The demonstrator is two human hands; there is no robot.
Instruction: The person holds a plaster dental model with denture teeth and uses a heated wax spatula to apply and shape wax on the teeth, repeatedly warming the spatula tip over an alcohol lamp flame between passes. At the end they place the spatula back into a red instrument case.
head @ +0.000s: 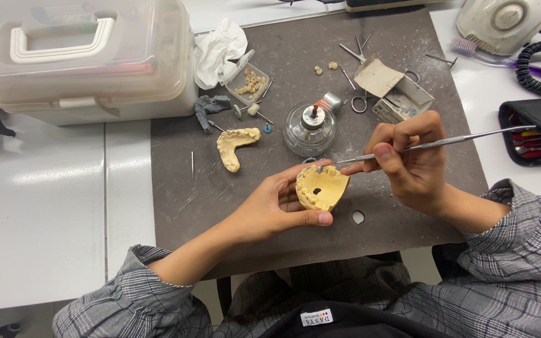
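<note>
The left hand (pixel 277 203) cupped one yellow dental cast (pixel 320 188) from below, fingers curled around its rim, above the near half of the grey mat (pixel 183 206), while the right hand (pixel 411 159) pinched a thin metal instrument (pixel 433 144) like a pen. The instrument's long axis ran nearly level, tip at the cast's upper edge, handle toward the black pouch (pixel 536 128) at the right. A second cast (pixel 236 145) lay apart on the mat beside one glass burner (pixel 310 128), with bare mat between it and the hands; bare white worktop (pixel 45 206) lay to the left.
</note>
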